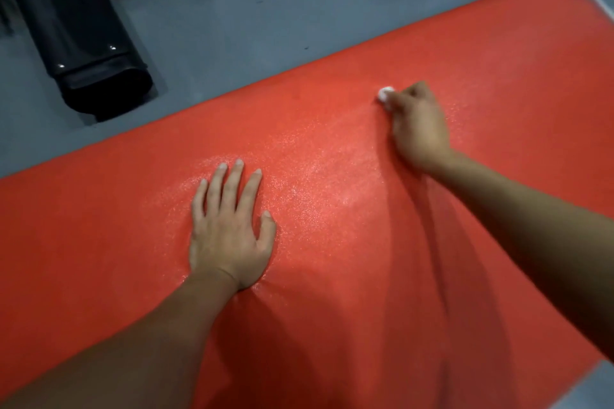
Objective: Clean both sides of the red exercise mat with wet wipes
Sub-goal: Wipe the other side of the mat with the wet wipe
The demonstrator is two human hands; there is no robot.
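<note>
On the grey floor [232,10], red exercise mat [332,276] spread flat, pebbled surface glistening at the middle, left hand [229,229] pressed flat with fingers straight, right hand [417,123] curled round a small white wet wipe [385,95] against the mat, black bag [83,36] beyond the far edge

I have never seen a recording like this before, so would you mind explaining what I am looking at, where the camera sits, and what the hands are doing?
There is no machine here: a person works with two bare hands, and the single picture comes from a camera worn on their head, looking forward and down. A red exercise mat lies spread on a grey floor. The left hand rests flat on the mat with straight fingers, seemingly to steady it. The right hand reaches further out and grips a small bunched white wet wipe against the mat. The mat glistens between the hands, perhaps from wiping. A black glossy object lies on the floor at the upper left; I cannot tell what it is.
</note>
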